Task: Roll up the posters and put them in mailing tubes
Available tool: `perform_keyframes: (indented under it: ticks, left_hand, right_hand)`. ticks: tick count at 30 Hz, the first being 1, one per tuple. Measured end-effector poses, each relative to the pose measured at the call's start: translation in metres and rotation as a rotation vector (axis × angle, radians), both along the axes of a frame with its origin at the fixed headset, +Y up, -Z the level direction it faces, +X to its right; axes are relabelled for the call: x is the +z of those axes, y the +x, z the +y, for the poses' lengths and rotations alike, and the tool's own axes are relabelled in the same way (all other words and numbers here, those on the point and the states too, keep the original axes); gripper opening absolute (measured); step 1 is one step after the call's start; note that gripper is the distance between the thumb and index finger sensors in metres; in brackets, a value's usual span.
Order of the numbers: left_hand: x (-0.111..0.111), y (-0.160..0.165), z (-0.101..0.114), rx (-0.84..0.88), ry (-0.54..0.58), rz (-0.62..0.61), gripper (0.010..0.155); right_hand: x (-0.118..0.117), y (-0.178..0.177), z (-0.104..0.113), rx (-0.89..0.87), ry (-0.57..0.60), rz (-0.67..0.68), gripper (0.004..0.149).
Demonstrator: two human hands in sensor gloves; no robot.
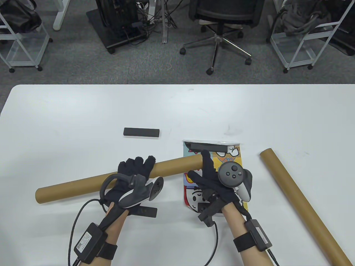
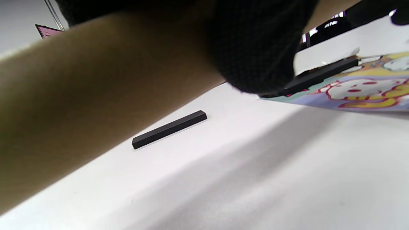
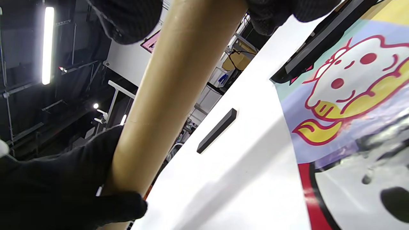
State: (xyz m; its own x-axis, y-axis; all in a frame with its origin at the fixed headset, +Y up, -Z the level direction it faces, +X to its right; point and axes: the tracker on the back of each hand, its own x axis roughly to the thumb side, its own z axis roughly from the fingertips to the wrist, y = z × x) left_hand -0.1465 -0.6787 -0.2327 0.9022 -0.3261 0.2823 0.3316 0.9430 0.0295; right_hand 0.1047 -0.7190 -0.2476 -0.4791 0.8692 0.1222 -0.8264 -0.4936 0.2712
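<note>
Mailing tube held off the table by both hands: left hand wrapped round mid-length, right hand clasping its end over the flat poster. Cardboard looks rigid, light — grip anywhere. Poster thin, glossy (likely creases) — roll from a short edge.

Two long brown cardboard mailing tubes are in view: one slanting across the near left of the white table, the other lying diagonally at the right. There is one colourful cartoon-printed poster, flat on the table, and three flat black rectangular bars: one alone on the bare tabletop, one along the poster's far edge, and one partly hidden under the left wrist. Beyond the table stand one black office chair and two white wire-frame carts.
</note>
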Motion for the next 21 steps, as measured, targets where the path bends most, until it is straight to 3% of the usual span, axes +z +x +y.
perform_keyframes:
  ticks: [12,14,21]
  left_hand:
    - [-0.005,-0.008,-0.001,-0.01,-0.057,0.066,0.087]
    - [-0.007,-0.011,-0.002,-0.012,-0.066,0.082,0.088]
    - [-0.012,-0.024,-0.002,0.035,-0.095,0.145,0.088]
  right_hand:
    - [0.0,0.02,0.003,-0.008,-0.031,-0.094,0.088]
    - [0.001,0.024,0.006,0.085,-0.016,-0.113,0.084]
    - [0.006,0.015,0.006,0.664,0.106,-0.075,0.084]
